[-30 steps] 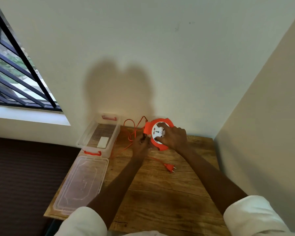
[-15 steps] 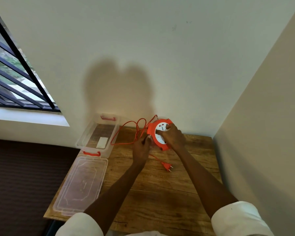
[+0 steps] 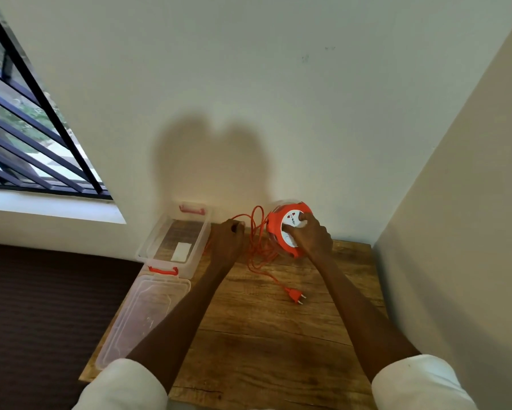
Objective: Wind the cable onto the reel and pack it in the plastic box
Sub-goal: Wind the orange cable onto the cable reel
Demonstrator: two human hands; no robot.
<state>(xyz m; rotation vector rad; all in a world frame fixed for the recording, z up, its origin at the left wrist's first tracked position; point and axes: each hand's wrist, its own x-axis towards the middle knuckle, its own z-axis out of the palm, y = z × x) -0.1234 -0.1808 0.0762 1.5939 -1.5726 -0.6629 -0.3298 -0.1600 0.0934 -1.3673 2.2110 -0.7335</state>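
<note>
An orange reel [image 3: 275, 224] with a white socket face stands tilted at the back of the wooden table [image 3: 278, 350], close to the wall. My right hand [image 3: 309, 235] grips its white face. My left hand [image 3: 228, 239] holds the orange cable [image 3: 256, 255] a little left of the reel. Loose cable loops lie between my hands and trail forward to the orange plug [image 3: 295, 295] on the table. The clear plastic box [image 3: 201, 250] with red latches sits open at the table's back left.
The clear lid [image 3: 142, 318] lies flat in front of the box, along the table's left edge. Walls close in behind and on the right. A barred window [image 3: 27, 137] is at the left, with dark floor below it.
My left hand has moved left and back, drawing the cable away from the reel. The reel has shifted slightly right, and the plug has been dragged a little.
</note>
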